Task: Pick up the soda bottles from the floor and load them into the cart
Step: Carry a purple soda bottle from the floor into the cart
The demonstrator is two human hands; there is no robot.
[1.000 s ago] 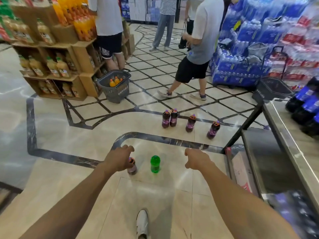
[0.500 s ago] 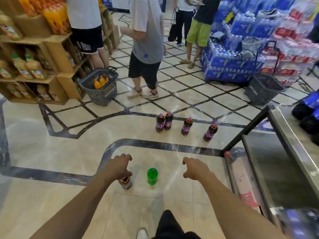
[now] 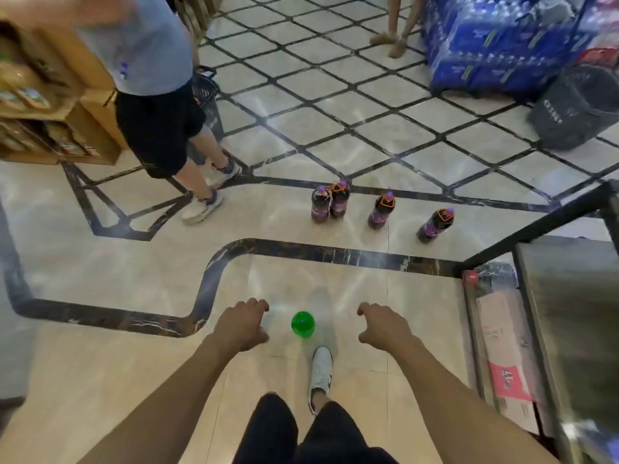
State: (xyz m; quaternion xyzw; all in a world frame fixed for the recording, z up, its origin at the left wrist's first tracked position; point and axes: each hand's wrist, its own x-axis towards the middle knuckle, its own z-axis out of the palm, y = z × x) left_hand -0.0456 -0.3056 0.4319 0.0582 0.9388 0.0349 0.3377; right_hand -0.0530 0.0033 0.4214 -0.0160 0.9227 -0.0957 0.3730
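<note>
A green soda bottle (image 3: 302,324), seen from above, stands on the floor between my two hands. My left hand (image 3: 243,324) hovers just left of it with loosely curled fingers and covers the spot where a purple bottle stood; that bottle is hidden. My right hand (image 3: 382,324) hangs to the right of the green bottle, fingers loosely curled and holding nothing. Several purple soda bottles stand farther off: a touching pair (image 3: 330,202), one alone (image 3: 382,211) and another (image 3: 435,226) nearest the cart (image 3: 536,226) at the right.
A person in a grey shirt (image 3: 150,95) walks at the left by wooden shelves (image 3: 50,105) and a basket. Blue water packs (image 3: 495,45) and a dark basket (image 3: 576,108) sit at the back right. Cardboard (image 3: 502,346) lies on the cart's lower shelf. My white shoe (image 3: 321,370) is behind the green bottle.
I have stepped forward and the view has tilted down. My left hand now covers the purple bottle near it. The person in grey has walked from the right to the left.
</note>
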